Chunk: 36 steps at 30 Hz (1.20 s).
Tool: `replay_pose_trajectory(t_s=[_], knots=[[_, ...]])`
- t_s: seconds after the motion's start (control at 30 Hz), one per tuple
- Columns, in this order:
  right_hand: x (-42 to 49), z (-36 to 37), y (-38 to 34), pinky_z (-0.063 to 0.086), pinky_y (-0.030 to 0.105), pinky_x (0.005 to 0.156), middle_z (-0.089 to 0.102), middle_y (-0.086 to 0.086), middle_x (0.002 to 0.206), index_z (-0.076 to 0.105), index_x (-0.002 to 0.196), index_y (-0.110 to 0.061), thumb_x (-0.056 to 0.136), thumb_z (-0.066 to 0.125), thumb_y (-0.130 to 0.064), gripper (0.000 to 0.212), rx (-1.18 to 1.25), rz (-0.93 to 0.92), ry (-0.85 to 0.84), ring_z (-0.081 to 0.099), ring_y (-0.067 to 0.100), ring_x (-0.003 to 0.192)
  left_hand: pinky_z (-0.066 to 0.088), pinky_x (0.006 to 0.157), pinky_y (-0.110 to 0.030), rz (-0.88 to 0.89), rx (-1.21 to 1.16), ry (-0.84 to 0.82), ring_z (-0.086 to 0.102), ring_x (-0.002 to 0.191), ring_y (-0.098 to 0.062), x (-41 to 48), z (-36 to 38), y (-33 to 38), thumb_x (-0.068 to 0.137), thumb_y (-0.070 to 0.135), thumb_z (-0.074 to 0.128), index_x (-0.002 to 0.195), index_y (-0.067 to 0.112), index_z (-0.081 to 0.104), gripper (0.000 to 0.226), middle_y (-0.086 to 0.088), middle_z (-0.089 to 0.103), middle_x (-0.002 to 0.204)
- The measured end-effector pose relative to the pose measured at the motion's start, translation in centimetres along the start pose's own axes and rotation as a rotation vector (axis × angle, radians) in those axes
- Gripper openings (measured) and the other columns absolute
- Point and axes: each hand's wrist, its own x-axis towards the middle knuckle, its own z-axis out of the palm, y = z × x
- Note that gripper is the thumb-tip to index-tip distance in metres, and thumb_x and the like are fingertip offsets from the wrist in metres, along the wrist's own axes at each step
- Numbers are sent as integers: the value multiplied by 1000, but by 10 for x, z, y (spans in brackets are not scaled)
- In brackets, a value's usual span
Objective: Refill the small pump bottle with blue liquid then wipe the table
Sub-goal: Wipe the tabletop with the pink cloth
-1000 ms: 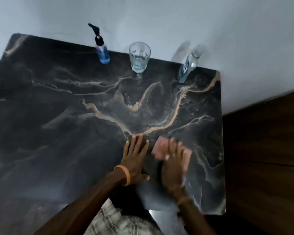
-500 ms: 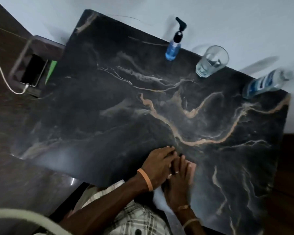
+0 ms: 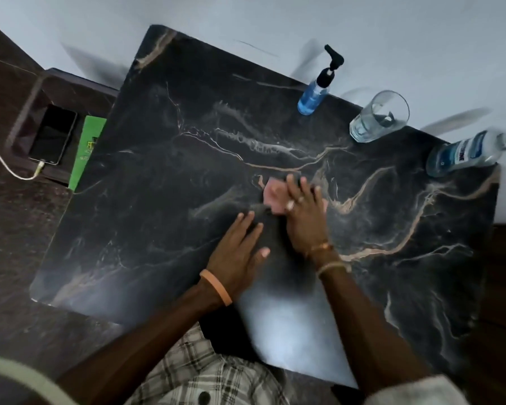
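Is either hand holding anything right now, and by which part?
Nothing is gripped. The right hand presses straight fingers flat on the pink cloth, covering part of it; the left hand rests flat on the table.

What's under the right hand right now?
A pink cloth, pressed flat on the dark marble table by the right hand with straight fingers. Its left part shows beyond the fingers; the hand covers the rest, so its full shape cannot be seen.

Left hand [image 3: 236, 254], right hand [image 3: 303, 219], both flat
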Motion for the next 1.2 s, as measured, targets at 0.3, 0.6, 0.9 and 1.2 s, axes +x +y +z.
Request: replay_pose_trajectory(t_s=[0.3,0.6,0.9,1.2], knots=[[-157,22,-6,13,47,120,30,8,154,26,148,-15,105,31,-26,45,161,-122,50,27,35,142,-11,116,-31,127,103,-249,-9,148,-24,25,38,53,102,46,23,152,8,9,65,-10,-4,160],[-153,-15,151,26,59,109,43,28,142,50,136,1,86,28,-18,58,234,939,286,39,50,129,-9,118,-41,270,277,-438,-17,146,-32,30,101,134,97,45,42,152,8,3,77,-16,-13,159],[-112,-26,227,9,35,114,42,6,149,51,139,-16,87,49,1,54,176,635,218,28,36,142,-8,119,-38,66,374,-475,-24,144,-29,29,134,155,81,43,67,153,13,0,103,-8,-28,154],[-34,-30,195,4,44,114,31,-4,156,45,143,-34,91,46,-18,54,27,-130,78,20,31,146,-12,116,-30,75,328,-423,-25,141,-20,32,133,147,72,45,77,153,15,7,110,2,-27,149]])
